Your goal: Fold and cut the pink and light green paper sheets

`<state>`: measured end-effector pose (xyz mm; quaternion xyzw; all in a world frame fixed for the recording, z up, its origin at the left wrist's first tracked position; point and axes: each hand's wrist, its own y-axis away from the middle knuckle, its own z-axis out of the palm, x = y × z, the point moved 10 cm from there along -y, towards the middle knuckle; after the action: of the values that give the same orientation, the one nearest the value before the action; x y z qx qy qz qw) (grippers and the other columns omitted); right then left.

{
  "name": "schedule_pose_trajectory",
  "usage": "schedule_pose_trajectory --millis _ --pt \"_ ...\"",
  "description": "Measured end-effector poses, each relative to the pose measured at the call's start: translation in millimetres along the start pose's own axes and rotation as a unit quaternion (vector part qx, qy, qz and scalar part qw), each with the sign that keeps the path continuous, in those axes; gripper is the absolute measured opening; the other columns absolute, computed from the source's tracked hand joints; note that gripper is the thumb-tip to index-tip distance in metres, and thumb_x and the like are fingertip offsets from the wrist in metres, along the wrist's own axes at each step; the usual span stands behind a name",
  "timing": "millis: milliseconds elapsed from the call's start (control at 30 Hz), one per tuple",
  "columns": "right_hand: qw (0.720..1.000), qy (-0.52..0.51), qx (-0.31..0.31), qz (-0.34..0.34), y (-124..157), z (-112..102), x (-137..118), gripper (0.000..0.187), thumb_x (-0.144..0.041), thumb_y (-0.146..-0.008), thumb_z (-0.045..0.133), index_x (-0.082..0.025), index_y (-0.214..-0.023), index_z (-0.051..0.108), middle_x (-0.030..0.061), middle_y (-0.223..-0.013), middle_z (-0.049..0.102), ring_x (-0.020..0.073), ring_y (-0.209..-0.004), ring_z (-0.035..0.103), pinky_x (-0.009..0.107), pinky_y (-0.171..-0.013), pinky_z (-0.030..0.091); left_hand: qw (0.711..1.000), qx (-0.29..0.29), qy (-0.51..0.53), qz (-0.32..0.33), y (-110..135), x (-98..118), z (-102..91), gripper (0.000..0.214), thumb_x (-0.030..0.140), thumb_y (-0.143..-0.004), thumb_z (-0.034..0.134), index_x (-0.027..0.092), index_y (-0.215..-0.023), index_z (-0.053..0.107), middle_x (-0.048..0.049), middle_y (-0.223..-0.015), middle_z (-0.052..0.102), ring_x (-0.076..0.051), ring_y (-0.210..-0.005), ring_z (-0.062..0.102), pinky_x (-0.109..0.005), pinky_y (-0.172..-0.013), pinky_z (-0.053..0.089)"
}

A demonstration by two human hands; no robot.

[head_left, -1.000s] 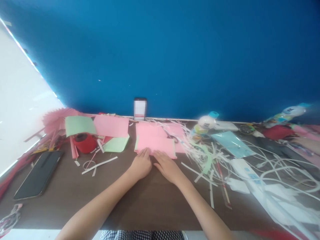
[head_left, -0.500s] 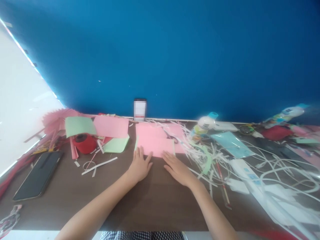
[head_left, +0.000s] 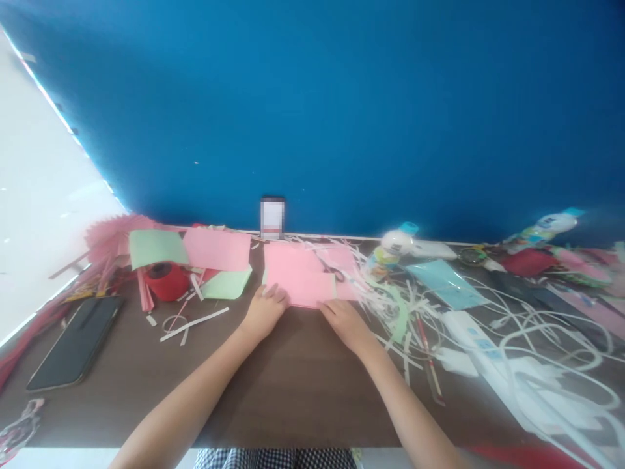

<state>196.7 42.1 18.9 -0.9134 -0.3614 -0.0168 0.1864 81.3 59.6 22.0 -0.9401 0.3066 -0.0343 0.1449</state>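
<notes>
A folded pink paper sheet lies on the dark brown table just beyond my hands. My left hand rests at the sheet's near left corner, fingers curled onto its edge. At the near right corner my right hand has its fingers bent on the paper's edge. Both hands pinch the near edge of the sheet. More pink paper lies behind it.
Left: a black phone, a red tape roll, green and pink sheets, a pink paper fan. Right: white paper strips, glue bottles, a blue sheet, white cables. A blue wall stands behind.
My hands were together at the sheet's near edge, then spread flat and apart. Now they curl onto its two near corners, and the sheet's front edge sits a little farther away.
</notes>
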Motion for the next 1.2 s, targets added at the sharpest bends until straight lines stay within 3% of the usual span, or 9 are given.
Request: schedule_pose_trajectory --millis 133,300,433,700,867,1033,1133,1200 --pt "1.000 -0.001 0.011 0.003 -3.1 -6.5 -0.9 0.024 -0.003 -0.081 0.038 -0.013 -0.091 0.058 0.0091 -0.079 0.061 0.0204 -0.075 0.054 0.036 -0.073 0.042 0.999 -0.007 0.020 0.044 1.1 -0.3 4.2 0.018 0.013 -0.083 0.044 0.018 -0.095 0.056 -0.0062 -0.102 0.058 -0.019 -0.099 0.050 -0.031 -0.080 0.037" --pt "0.992 -0.101 0.034 0.074 -4.9 -21.0 21.5 0.022 -0.016 -0.087 0.037 -0.016 -0.089 0.059 0.0085 -0.081 0.061 0.0198 -0.079 0.055 0.033 -0.073 0.042 0.998 -0.003 0.055 0.012 -2.5 -17.7 -3.3 0.018 0.013 -0.083 0.042 0.017 -0.086 0.060 -0.0058 -0.084 0.060 -0.017 -0.081 0.053 -0.029 -0.071 0.038" --pt "0.975 -0.198 0.002 0.105 -10.5 -33.0 35.3 0.022 -0.021 -0.087 0.037 -0.020 -0.084 0.059 0.0058 -0.083 0.060 0.0187 -0.083 0.055 0.032 -0.076 0.042 0.989 -0.026 0.147 0.001 -8.5 -30.4 -20.2 0.025 0.017 -0.086 0.037 0.017 -0.080 0.062 -0.0053 -0.079 0.060 -0.016 -0.077 0.053 -0.025 -0.068 0.038" --pt "0.934 -0.287 -0.068 0.202 -24.8 -69.3 46.0 0.021 -0.030 -0.086 0.036 -0.022 -0.083 0.055 0.0037 -0.089 0.057 0.0171 -0.081 0.054 0.030 -0.072 0.042 0.926 -0.084 0.367 -0.020 -12.8 -33.0 -56.1 0.021 0.025 -0.082 0.039 0.016 -0.074 0.057 -0.0017 -0.075 0.059 -0.012 -0.067 0.050 -0.021 -0.061 0.035" --pt "0.905 -0.333 -0.064 0.257 -23.4 -90.1 54.3 0.023 -0.037 -0.085 0.038 -0.021 -0.085 0.056 0.0019 -0.086 0.060 0.0166 -0.077 0.056 0.029 -0.070 0.042 0.891 -0.140 0.431 -0.036 -12.5 -32.0 -64.9 0.030 0.032 -0.082 0.036 0.016 -0.057 0.043 0.0028 -0.055 0.035 -0.009 -0.051 0.031 -0.022 -0.048 0.023" --pt "0.887 -0.362 -0.116 0.262 -23.9 -79.8 63.5 0.027 -0.040 -0.081 0.043 -0.021 -0.085 0.061 0.0029 -0.089 0.064 0.0193 -0.081 0.058 0.031 -0.072 0.043 0.841 -0.197 0.505 0.008 -15.3 -20.9 -63.2 0.035 0.036 -0.078 0.042 0.016 -0.051 0.030 0.0030 -0.056 0.021 -0.007 -0.050 0.020 -0.024 -0.047 0.016" --pt "0.897 -0.327 -0.130 0.266 -29.1 -60.8 59.7 0.025 -0.039 -0.076 0.051 -0.021 -0.088 0.064 0.0052 -0.100 0.063 0.0228 -0.092 0.056 0.034 -0.082 0.040 0.837 -0.200 0.508 0.028 -21.9 -15.1 -46.4 0.035 0.032 -0.076 0.045 0.017 -0.050 0.027 0.0033 -0.055 0.020 -0.007 -0.049 0.019 -0.024 -0.047 0.015" --pt "0.904 -0.332 -0.133 0.235 -37.5 -45.5 43.9 0.030 -0.039 -0.076 0.052 -0.021 -0.097 0.063 0.0065 -0.107 0.061 0.0237 -0.103 0.052 0.034 -0.090 0.035 0.832 -0.191 0.520 0.030 -26.3 -13.4 -31.3 0.036 0.032 -0.075 0.047 0.016 -0.050 0.027 0.0039 -0.054 0.021 -0.006 -0.050 0.019 -0.023 -0.047 0.017"
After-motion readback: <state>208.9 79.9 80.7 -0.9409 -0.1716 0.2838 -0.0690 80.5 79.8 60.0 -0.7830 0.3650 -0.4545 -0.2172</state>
